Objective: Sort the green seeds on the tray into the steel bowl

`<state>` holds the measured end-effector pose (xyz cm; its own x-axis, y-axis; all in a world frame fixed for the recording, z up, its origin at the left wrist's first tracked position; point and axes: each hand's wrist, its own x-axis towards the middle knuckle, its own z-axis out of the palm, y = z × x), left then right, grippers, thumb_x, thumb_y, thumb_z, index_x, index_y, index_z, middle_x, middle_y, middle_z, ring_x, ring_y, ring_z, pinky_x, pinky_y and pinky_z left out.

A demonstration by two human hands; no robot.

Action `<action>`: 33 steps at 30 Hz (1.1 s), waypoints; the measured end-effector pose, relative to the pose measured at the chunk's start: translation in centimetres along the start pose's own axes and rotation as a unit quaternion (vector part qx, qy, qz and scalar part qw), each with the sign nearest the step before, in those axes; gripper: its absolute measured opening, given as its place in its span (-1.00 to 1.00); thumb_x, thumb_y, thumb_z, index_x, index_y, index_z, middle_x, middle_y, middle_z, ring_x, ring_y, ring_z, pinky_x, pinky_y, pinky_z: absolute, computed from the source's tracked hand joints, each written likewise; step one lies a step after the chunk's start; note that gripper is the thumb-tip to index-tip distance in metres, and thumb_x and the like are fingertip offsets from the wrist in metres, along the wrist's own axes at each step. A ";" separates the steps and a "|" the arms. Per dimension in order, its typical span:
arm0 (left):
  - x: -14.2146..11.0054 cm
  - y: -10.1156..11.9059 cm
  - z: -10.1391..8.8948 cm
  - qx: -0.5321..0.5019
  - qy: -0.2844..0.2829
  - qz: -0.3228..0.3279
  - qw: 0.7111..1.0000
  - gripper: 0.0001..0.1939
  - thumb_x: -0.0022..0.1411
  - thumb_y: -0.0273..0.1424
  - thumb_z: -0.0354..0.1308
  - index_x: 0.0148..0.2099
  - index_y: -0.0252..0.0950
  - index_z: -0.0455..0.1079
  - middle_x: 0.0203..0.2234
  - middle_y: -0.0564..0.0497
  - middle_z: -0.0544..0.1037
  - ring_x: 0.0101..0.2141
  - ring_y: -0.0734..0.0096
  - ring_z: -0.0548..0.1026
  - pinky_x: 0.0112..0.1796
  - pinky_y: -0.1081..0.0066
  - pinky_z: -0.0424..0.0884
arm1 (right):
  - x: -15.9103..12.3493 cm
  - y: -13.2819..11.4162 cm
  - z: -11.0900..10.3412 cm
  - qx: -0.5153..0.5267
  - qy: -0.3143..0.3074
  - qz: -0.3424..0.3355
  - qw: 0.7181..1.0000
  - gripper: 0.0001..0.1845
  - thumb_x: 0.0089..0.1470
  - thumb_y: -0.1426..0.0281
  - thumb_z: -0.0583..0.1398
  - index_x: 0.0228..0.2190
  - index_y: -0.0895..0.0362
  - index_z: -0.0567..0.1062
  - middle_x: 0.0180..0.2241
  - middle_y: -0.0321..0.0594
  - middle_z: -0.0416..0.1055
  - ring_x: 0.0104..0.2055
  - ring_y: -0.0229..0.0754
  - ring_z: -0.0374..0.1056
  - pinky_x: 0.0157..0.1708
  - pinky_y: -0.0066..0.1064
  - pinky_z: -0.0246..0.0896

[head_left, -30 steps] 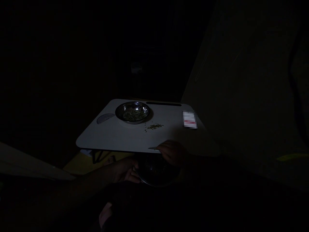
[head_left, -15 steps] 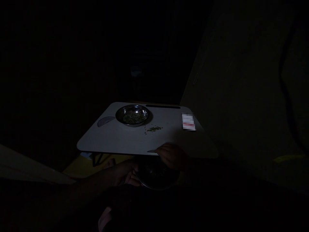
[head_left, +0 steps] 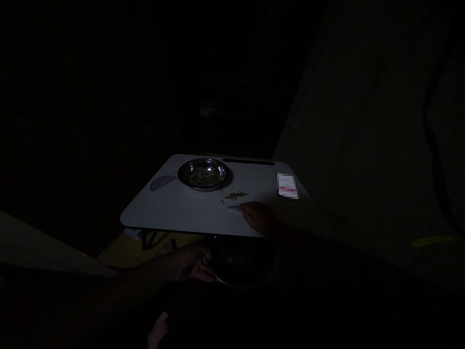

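Observation:
Held below the near edge of the white table (head_left: 174, 213) is a dark metal bowl (head_left: 241, 271), its rim gripped by my left hand (head_left: 198, 261). The bowl's inside is too dark to make out well. My right hand (head_left: 259, 217) is closed on a thin, flat, pale piece (head_left: 235, 209) over the table's near half; its kind is unclear. Just beyond that piece lies a small scatter of green seed-like bits (head_left: 237, 195). A shiny steel bowl (head_left: 203, 187) stands farther back on the left, with more green bits inside.
At the table's right lies a phone-like slab (head_left: 287, 186) with a bright, blurred-out face. A half-round pale shape (head_left: 162, 182) is at the left, and a dark slot (head_left: 249, 162) runs along the back edge. A wall (head_left: 363, 145) rises on the right; the surroundings are very dark.
My right hand has moved up and away from above the lower bowl onto the table, carrying the pale piece close to the scattered bits. My left hand still holds the bowl.

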<state>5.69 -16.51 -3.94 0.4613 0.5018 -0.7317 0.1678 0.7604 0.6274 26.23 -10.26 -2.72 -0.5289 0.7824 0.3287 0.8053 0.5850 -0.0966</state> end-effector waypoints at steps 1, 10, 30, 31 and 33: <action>0.1 0.0 -0.1 0.000 -0.002 0.000 1.000 -0.86 -0.23 -0.46 -0.10 -0.51 -0.35 0.22 -0.68 -0.01 0.41 -0.56 0.41 0.41 -0.46 0.43 0.27 | 0.2 0.0 0.1 -0.002 0.001 0.003 1.000 -0.71 -0.09 0.44 -0.09 -0.29 0.12 0.31 -0.33 -0.23 0.32 -0.31 -0.27 0.21 -0.36 -0.47 0.04; 0.3 -0.5 -0.6 -0.007 -0.011 0.012 1.000 -0.81 -0.22 -0.45 -0.09 -0.47 -0.40 0.25 -0.59 -0.08 0.44 -0.54 0.41 0.41 -0.38 0.38 0.27 | 1.4 0.2 0.9 -0.026 0.007 0.003 1.000 -0.71 -0.09 0.45 -0.08 -0.29 0.10 0.31 -0.36 -0.25 0.34 -0.32 -0.28 0.21 -0.36 -0.47 0.05; 0.1 -0.6 -0.8 -0.014 -0.004 0.009 1.000 -0.85 -0.24 -0.47 -0.10 -0.51 -0.37 0.23 -0.64 -0.02 0.42 -0.56 0.41 0.40 -0.39 0.37 0.26 | 1.6 -0.3 1.3 -0.016 0.045 -0.005 0.999 -0.71 -0.11 0.43 -0.07 -0.30 0.12 0.31 -0.35 -0.25 0.33 -0.34 -0.28 0.22 -0.36 -0.46 0.07; 0.0 -0.6 -0.8 -0.015 -0.004 0.007 1.000 -0.85 -0.24 -0.47 -0.10 -0.51 -0.37 0.23 -0.65 -0.03 0.42 -0.56 0.41 0.40 -0.40 0.38 0.26 | 1.6 -0.4 1.2 -0.018 0.037 -0.012 0.999 -0.72 -0.11 0.44 -0.07 -0.30 0.11 0.31 -0.35 -0.25 0.33 -0.34 -0.28 0.22 -0.36 -0.46 0.06; 0.0 -0.5 -0.7 -0.015 -0.001 0.008 1.000 -0.85 -0.23 -0.47 -0.10 -0.50 -0.36 0.23 -0.65 -0.02 0.42 -0.56 0.41 0.40 -0.41 0.38 0.26 | 1.6 -0.4 1.2 -0.019 0.026 -0.026 0.999 -0.71 -0.11 0.44 -0.06 -0.30 0.12 0.31 -0.35 -0.24 0.33 -0.33 -0.28 0.22 -0.36 -0.47 0.06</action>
<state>4.94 -16.62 -4.44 0.4662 0.5128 -0.7209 0.1342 0.7645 0.6305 24.72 -9.02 -3.26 -0.5566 0.7380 0.3815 0.7869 0.6156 -0.0428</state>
